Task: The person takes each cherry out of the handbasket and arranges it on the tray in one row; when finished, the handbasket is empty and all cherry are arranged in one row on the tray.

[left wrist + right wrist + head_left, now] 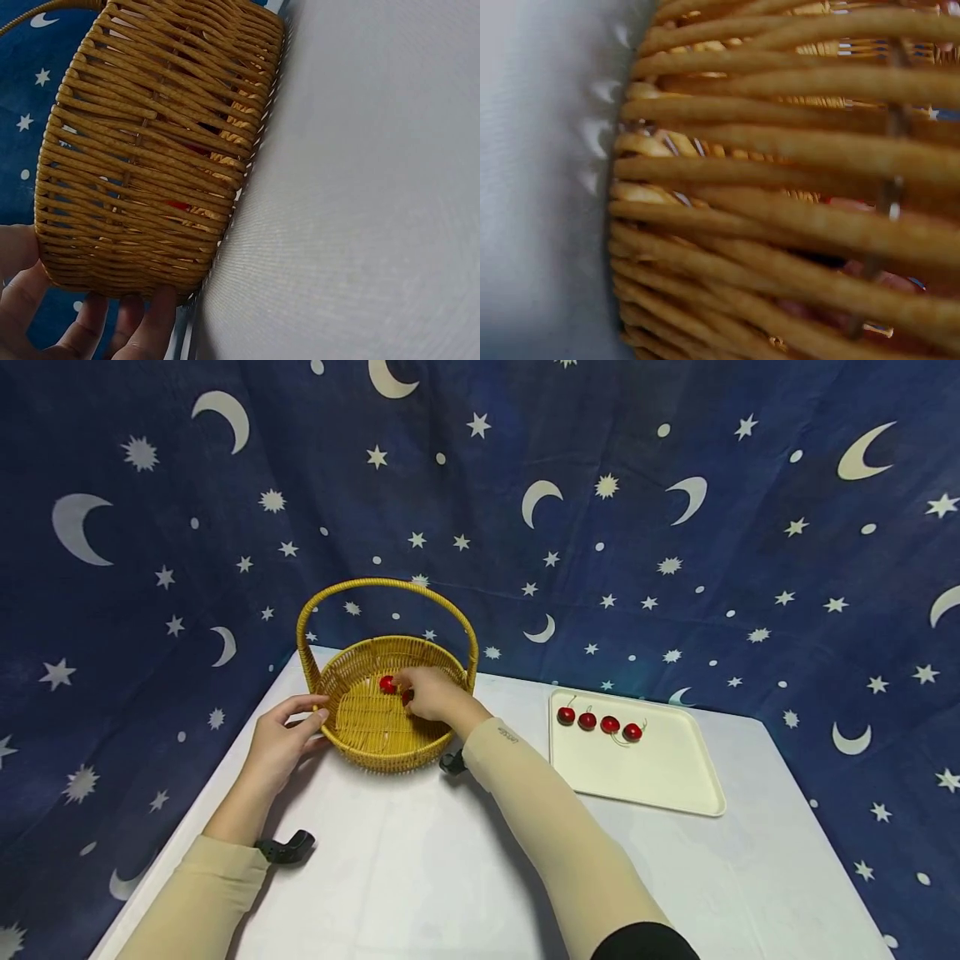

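Observation:
A yellow-brown wicker basket (pixel 360 750) with a tall arched handle stands on the table. My left hand (pixel 279 739) holds its left side, and in the left wrist view the fingertips (pixel 159 319) lie against the woven wall (pixel 142 165). Reaching over the rim, my right hand (pixel 435 693) is low inside the basket and pinches a dark red cherry (pixel 407 697), mostly covered by the fingers. Another red cherry (pixel 387 684) lies on the basket floor just left of that hand. Weave fills the right wrist view and largely hides the right hand.
On the right, a cream rectangular tray (pixel 637 777) carries a row of several red cherries (pixel 610 725) with stems near its back edge. A white cloth (pixel 420 860) covers the table. Behind hangs a dark blue curtain (pixel 480 527) with moons and stars.

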`<act>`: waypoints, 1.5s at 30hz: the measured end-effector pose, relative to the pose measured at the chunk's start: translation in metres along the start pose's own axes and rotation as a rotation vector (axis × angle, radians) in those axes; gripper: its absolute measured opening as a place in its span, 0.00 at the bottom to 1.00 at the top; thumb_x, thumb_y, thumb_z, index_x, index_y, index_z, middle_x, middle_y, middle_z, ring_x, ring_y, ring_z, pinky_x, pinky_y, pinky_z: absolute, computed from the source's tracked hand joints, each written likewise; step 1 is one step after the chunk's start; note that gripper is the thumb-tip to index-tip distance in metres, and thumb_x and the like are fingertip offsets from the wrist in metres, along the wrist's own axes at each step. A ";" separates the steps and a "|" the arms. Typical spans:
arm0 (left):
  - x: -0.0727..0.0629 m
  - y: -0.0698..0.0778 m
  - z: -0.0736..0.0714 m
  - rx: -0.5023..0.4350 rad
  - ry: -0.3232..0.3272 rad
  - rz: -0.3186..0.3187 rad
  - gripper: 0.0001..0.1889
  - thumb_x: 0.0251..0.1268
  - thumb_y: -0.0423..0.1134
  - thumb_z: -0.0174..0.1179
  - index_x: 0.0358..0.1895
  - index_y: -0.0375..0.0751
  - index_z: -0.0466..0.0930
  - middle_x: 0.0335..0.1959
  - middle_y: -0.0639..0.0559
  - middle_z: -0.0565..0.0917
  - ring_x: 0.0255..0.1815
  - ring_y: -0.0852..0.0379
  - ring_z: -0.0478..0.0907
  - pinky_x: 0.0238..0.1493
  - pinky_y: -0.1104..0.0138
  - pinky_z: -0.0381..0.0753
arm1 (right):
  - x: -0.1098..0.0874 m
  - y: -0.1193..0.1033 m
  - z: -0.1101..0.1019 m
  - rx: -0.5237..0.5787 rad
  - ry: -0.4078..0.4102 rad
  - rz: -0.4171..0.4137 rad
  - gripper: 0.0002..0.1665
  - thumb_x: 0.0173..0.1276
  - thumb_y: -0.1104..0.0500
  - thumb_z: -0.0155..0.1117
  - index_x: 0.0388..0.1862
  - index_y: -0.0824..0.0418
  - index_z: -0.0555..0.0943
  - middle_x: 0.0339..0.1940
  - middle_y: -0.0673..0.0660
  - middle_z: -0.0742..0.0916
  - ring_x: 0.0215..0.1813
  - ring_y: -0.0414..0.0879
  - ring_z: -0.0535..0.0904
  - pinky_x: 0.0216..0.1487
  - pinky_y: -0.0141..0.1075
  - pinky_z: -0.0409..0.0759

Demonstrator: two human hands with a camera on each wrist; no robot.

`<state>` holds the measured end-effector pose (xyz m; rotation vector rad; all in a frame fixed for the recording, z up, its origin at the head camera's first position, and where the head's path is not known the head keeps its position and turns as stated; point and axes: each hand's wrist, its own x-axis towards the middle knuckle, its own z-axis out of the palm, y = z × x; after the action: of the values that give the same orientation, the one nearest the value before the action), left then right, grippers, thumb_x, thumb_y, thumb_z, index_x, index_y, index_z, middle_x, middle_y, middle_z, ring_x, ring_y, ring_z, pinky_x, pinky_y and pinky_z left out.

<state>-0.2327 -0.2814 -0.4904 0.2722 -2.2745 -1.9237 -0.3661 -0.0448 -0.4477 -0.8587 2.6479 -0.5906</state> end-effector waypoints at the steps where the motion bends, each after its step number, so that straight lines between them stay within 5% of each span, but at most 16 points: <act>1: 0.000 0.000 0.001 0.000 -0.003 0.002 0.23 0.81 0.42 0.62 0.71 0.33 0.78 0.58 0.48 0.76 0.49 0.64 0.84 0.51 0.65 0.94 | -0.001 0.000 0.000 -0.010 -0.007 -0.003 0.28 0.74 0.66 0.71 0.71 0.55 0.82 0.66 0.54 0.88 0.70 0.50 0.82 0.74 0.44 0.83; 8: 0.000 0.001 0.004 0.000 -0.002 0.013 0.23 0.81 0.41 0.62 0.70 0.33 0.78 0.57 0.48 0.75 0.48 0.63 0.84 0.51 0.65 0.94 | -0.010 -0.002 -0.001 -0.029 -0.021 -0.033 0.15 0.72 0.60 0.77 0.55 0.54 0.89 0.55 0.50 0.91 0.56 0.45 0.84 0.61 0.37 0.86; 12: 0.000 0.002 0.003 0.006 -0.012 0.013 0.23 0.82 0.42 0.62 0.71 0.34 0.78 0.58 0.48 0.75 0.48 0.65 0.85 0.50 0.66 0.94 | -0.023 -0.007 -0.007 0.055 0.003 -0.048 0.17 0.71 0.57 0.78 0.58 0.53 0.90 0.58 0.48 0.91 0.61 0.45 0.84 0.62 0.39 0.86; 16: -0.001 0.002 0.001 -0.003 -0.017 0.012 0.23 0.82 0.42 0.61 0.71 0.33 0.77 0.57 0.49 0.74 0.48 0.66 0.85 0.50 0.67 0.94 | -0.045 -0.014 -0.018 0.110 0.039 -0.096 0.20 0.69 0.57 0.80 0.59 0.52 0.90 0.59 0.48 0.91 0.64 0.46 0.84 0.67 0.41 0.84; 22: 0.000 0.002 0.000 -0.017 -0.023 0.018 0.23 0.82 0.41 0.61 0.71 0.31 0.76 0.55 0.50 0.74 0.48 0.65 0.86 0.52 0.66 0.94 | -0.092 -0.014 -0.034 0.264 0.049 -0.151 0.19 0.67 0.60 0.81 0.56 0.52 0.91 0.55 0.49 0.90 0.46 0.43 0.87 0.46 0.34 0.88; 24: 0.000 0.002 0.000 -0.019 -0.021 0.017 0.23 0.82 0.41 0.61 0.71 0.31 0.76 0.55 0.50 0.74 0.48 0.65 0.86 0.52 0.66 0.94 | -0.110 -0.009 -0.037 0.312 0.055 -0.172 0.19 0.67 0.62 0.81 0.56 0.54 0.90 0.54 0.50 0.90 0.47 0.42 0.89 0.46 0.32 0.89; 29: 0.000 0.002 0.000 -0.026 -0.020 0.019 0.23 0.82 0.40 0.61 0.71 0.30 0.76 0.54 0.50 0.74 0.47 0.65 0.86 0.51 0.66 0.94 | -0.154 0.016 -0.045 0.385 0.108 -0.188 0.18 0.65 0.64 0.81 0.53 0.54 0.90 0.52 0.52 0.91 0.47 0.41 0.91 0.51 0.33 0.91; 33: 0.001 0.001 0.000 -0.029 -0.026 0.014 0.23 0.82 0.40 0.62 0.70 0.31 0.77 0.55 0.50 0.74 0.47 0.65 0.86 0.50 0.66 0.94 | -0.190 0.047 -0.048 0.395 0.164 -0.107 0.19 0.64 0.63 0.82 0.52 0.48 0.91 0.51 0.48 0.91 0.47 0.42 0.90 0.50 0.36 0.90; 45: 0.001 -0.001 0.001 -0.026 -0.026 0.010 0.22 0.82 0.41 0.62 0.70 0.33 0.78 0.54 0.53 0.74 0.48 0.65 0.86 0.50 0.66 0.94 | -0.286 0.148 -0.057 0.247 0.345 0.106 0.21 0.62 0.70 0.80 0.54 0.59 0.89 0.50 0.59 0.92 0.43 0.44 0.90 0.41 0.31 0.89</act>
<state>-0.2338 -0.2810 -0.4912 0.2339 -2.2611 -1.9611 -0.2384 0.2557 -0.4245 -0.5842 2.8120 -1.0967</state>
